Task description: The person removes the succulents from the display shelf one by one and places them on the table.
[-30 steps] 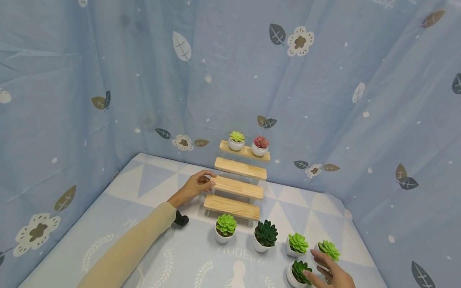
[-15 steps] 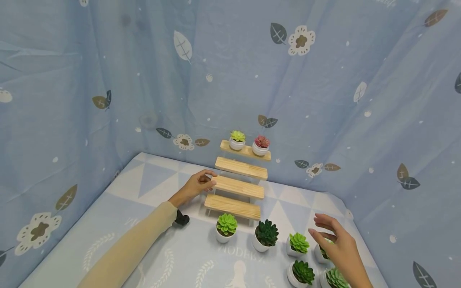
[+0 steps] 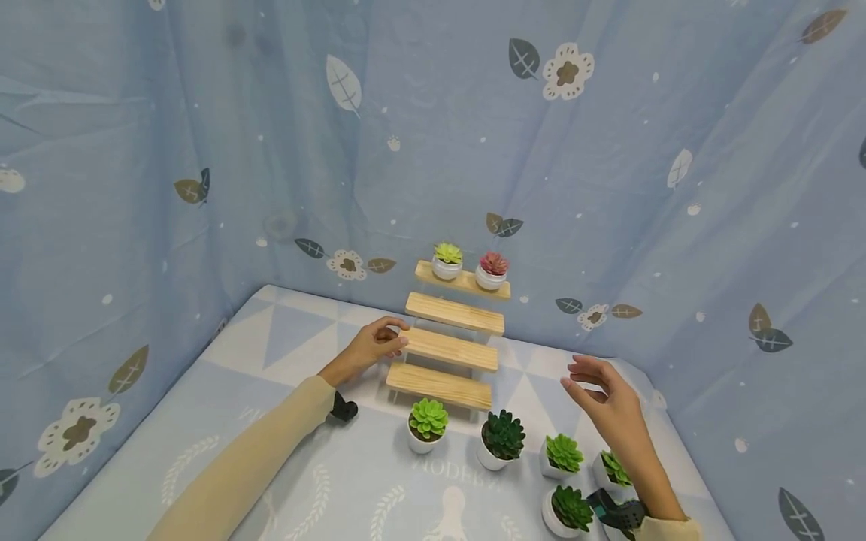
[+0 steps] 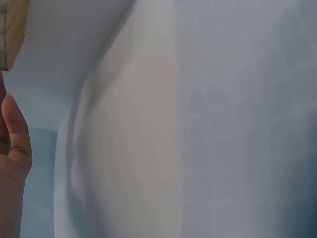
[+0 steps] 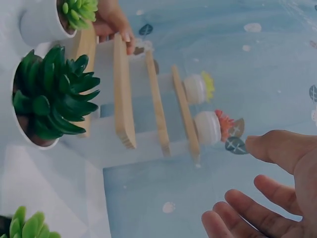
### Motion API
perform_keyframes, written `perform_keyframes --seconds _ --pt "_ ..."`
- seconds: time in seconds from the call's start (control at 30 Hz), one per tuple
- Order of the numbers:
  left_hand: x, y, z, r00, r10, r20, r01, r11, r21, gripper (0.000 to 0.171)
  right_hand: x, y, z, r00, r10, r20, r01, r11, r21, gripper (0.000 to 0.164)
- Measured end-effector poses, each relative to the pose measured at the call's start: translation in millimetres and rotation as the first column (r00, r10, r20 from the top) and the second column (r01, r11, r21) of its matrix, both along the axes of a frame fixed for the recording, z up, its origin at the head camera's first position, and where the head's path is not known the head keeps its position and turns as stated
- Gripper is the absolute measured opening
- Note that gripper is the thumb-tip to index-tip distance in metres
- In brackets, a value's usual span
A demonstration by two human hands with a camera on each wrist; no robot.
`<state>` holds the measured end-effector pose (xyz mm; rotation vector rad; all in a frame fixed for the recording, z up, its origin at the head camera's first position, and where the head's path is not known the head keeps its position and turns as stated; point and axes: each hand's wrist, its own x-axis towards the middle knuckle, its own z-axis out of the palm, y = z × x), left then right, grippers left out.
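A four-tier wooden display stand (image 3: 448,349) with clear supports stands at the back. My left hand (image 3: 370,347) holds the left end of its second tier from the bottom; in the left wrist view the thumb (image 4: 16,130) lies right by the wood. On the top tier sit a yellow-green succulent in a white pot (image 3: 447,263) and a red succulent in a white pot (image 3: 492,272). My right hand (image 3: 609,406) is raised over the right side, fingers loosely bent and holding nothing. Beneath it are a light green succulent (image 3: 563,454) and a dark green one (image 3: 570,509).
In front of the stand are a bright green succulent (image 3: 428,421) and a dark green succulent (image 3: 504,437) in white pots. Another green succulent (image 3: 614,469) is partly hidden by the right forearm. Patterned blue curtain (image 3: 433,135) surrounds the cloth-covered table (image 3: 379,481).
My right hand has risen from the potted succulents at the front right and moved away toward the back, with nothing in it. My left hand stays at the stand.
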<state>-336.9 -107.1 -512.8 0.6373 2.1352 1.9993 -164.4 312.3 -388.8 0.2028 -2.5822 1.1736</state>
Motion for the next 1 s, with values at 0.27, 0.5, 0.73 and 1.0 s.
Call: perform_keyframes --seconds 0.27,0.5,0.73,1.0 --pt "1.5 -1 1.1 1.000 0.011 -0.007 -0.011 1.000 -0.011 0.038 -32.3 -16 1.2 0.999 0.046 0.021 -0.045 0.998 -0.052 0.058" --pt "0.6 1 0.6 1.000 0.016 -0.007 -0.016 1.000 -0.004 0.037 -61.8 -32 5.5 0.997 0.073 0.032 -0.070 0.995 -0.074 0.062" --pt "-0.1 0 -3.1 1.000 0.015 -0.005 -0.015 1.000 -0.003 0.036 -91.7 -51 6.2 0.998 0.064 0.022 -0.062 0.994 -0.090 0.066" --pt "-0.7 2 1.1 1.000 0.011 -0.010 -0.011 1.000 -0.007 0.038 -120.7 -67 10.1 0.998 0.039 0.043 -0.035 0.997 -0.071 0.075"
